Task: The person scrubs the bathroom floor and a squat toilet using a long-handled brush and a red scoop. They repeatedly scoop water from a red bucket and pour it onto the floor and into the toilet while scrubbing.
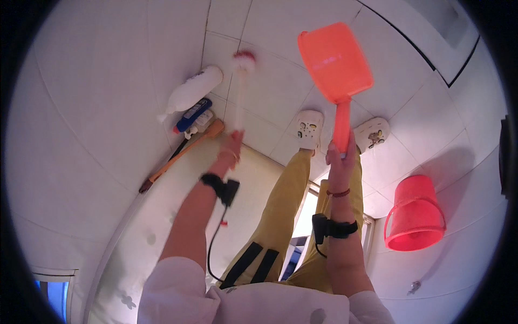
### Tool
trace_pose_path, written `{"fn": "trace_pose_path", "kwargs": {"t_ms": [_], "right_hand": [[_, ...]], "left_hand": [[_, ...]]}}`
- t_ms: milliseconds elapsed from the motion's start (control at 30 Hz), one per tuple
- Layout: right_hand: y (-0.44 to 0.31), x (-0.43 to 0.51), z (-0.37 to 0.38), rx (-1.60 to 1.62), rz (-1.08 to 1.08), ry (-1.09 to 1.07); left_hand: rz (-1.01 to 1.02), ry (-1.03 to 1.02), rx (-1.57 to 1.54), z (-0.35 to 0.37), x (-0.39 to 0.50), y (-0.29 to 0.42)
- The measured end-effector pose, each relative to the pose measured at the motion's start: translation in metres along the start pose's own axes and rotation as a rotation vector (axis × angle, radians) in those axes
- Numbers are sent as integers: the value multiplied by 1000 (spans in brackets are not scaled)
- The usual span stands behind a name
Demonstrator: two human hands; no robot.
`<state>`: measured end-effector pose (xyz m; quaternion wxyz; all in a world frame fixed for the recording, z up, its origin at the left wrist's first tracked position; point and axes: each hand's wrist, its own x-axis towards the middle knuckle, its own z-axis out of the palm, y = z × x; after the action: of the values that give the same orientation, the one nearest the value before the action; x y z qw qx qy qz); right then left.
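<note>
My left hand (231, 146) grips the pale handle of a long-handled scrubbing brush (245, 62). The brush head, white with red bristles, is blurred and sits over the tiled floor (275, 85). In my right hand (340, 162) is the handle of an orange plastic dipper (336, 60), held out beyond my feet. The dipper's inside is hidden from me. White clogs (310, 127) are on my feet, one to either side of the dipper's handle.
By the left wall lie a white bottle (196, 90), a blue bottle (193, 114) and an orange-handled tool (182, 153). A red plastic bucket (417, 214) is at the right wall, near a small metal fitting (414, 288). A raised white fixture (441, 36) occupies the upper right.
</note>
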<state>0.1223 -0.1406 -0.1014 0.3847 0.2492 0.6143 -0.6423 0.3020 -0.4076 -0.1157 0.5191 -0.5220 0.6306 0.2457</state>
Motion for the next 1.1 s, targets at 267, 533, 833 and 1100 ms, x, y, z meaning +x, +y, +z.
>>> {"fn": "trace_pose_path", "kwargs": {"t_ms": [267,533,833,1100], "right_hand": [[-3,2,-7,51,-6,12],[0,1,-3,-27,-51,15],[-2,6,1,-37,-44,36],[2,4,2,-43,8,47]], "left_hand": [[-303,-235,113,-118,56,-19],[-457,68,-704,14,42,-33],[-367,70,-719,127,1,-51],[-200,163,-716,16,80,-17]]}}
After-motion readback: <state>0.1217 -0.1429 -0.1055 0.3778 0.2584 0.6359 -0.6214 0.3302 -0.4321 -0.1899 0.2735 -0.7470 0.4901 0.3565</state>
